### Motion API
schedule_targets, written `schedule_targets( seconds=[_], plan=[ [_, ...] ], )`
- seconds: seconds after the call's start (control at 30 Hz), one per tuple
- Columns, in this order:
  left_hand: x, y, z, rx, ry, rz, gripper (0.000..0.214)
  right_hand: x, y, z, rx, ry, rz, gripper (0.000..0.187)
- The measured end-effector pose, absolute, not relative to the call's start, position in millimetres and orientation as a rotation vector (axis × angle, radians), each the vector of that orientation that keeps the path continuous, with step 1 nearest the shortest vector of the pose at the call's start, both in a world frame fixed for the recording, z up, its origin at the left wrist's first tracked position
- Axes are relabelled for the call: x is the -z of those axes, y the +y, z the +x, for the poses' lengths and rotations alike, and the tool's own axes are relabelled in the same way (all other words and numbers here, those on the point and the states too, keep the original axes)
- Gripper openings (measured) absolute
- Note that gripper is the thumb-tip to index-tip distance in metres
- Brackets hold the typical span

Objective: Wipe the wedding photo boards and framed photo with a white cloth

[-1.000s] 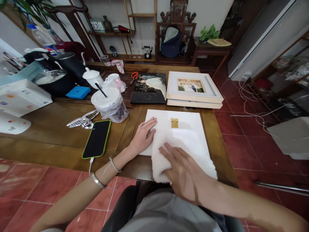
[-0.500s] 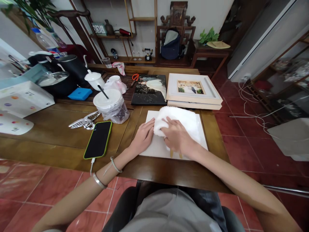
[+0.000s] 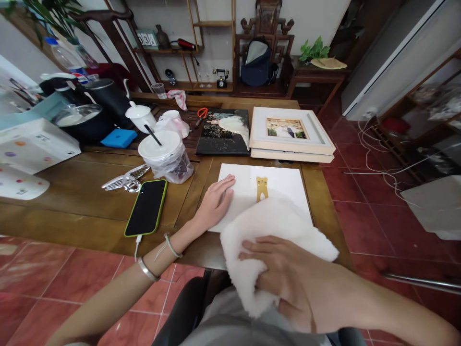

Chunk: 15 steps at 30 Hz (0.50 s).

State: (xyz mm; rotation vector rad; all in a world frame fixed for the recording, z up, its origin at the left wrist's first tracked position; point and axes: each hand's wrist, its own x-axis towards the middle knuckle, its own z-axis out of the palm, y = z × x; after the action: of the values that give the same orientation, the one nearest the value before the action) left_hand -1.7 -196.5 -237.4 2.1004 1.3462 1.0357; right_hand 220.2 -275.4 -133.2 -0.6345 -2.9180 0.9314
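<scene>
head view, white cloth (image 3: 284, 218) under right fingers (image 3: 261, 247)

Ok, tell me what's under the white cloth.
The white cloth covers part of the white board; a gold-coloured piece on the board shows just beyond the cloth's far edge. Whatever else lies beneath is hidden.

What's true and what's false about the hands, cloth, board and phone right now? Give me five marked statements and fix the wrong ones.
1. The right hand is on the white cloth. True.
2. The left hand rests on the white board. True.
3. The cloth covers the whole board. False: the board's far part is bare, with a gold piece showing.
4. The phone has a white cable plugged in. True.
5. The phone lies right of the board. False: it lies to the left.
</scene>
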Motion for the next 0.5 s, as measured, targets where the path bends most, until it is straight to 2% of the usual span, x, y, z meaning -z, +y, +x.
schedule_targets(
  seconds=[0.1, 0.2, 0.37, 0.5],
  plan=[
    [239, -196, -1, -0.982, 1.358, 2.178, 0.035, 115, -257, 239, -1.111, -2.679, -0.833, 0.025],
    [239, -196, 0, -0.937, 1.382, 2.196, 0.035, 109, -228, 251, -1.041, -2.347, -1.154, 0.019],
    [241, -195, 2, -0.938, 1.397, 2.197, 0.034, 120, -183, 232, -0.388, -2.126, -1.350, 0.017],
    [238, -196, 2, -0.935, 1.413, 2.219, 0.033, 137, -164, 187, -0.072, -2.540, -1.205, 0.041]
  ],
)
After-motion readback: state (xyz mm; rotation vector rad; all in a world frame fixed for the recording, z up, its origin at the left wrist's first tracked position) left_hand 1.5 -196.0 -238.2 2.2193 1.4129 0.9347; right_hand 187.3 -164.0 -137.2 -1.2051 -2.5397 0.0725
